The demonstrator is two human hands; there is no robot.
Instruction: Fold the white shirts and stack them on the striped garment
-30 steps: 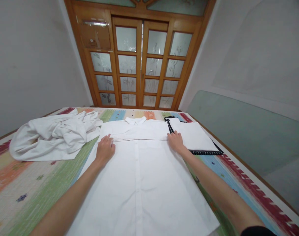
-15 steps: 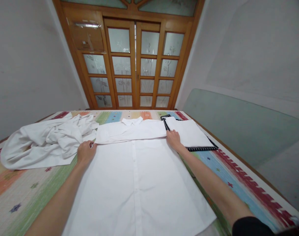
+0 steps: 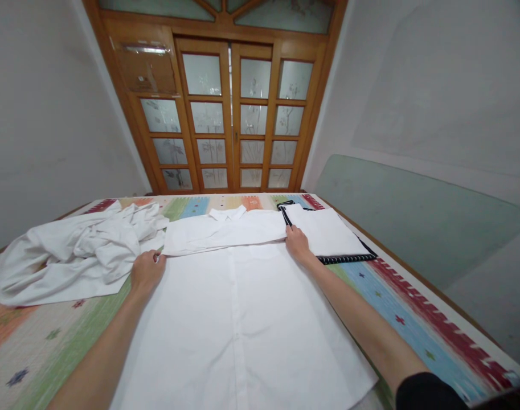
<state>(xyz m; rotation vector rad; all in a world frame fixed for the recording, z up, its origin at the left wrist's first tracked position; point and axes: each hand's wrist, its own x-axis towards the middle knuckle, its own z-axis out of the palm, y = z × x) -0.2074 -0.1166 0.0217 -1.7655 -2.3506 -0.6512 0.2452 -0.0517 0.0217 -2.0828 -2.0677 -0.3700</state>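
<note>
A white button-front shirt (image 3: 238, 319) lies spread with its collar at the far end and its hem towards me. Its sleeves are laid flat across the chest in a band below the collar. At the band's left end, my left hand (image 3: 147, 269) pinches the white cloth between thumb and fingers. My right hand (image 3: 297, 244) grips the band's right end, its fingertips partly hidden from view. Just beyond the right hand lies a folded white garment (image 3: 328, 230) on top of a black cloth with white marks (image 3: 349, 259).
A crumpled white cloth (image 3: 72, 250) lies to the left, close to my left hand. Everything rests on a striped, patterned cover (image 3: 407, 296). Walls stand on both sides, and a wooden door with glass panes (image 3: 223, 114) closes the far end.
Both hands keep their hold at the two ends of the band. The whole view has shifted slightly; the shirt and the other clothes look the same.
</note>
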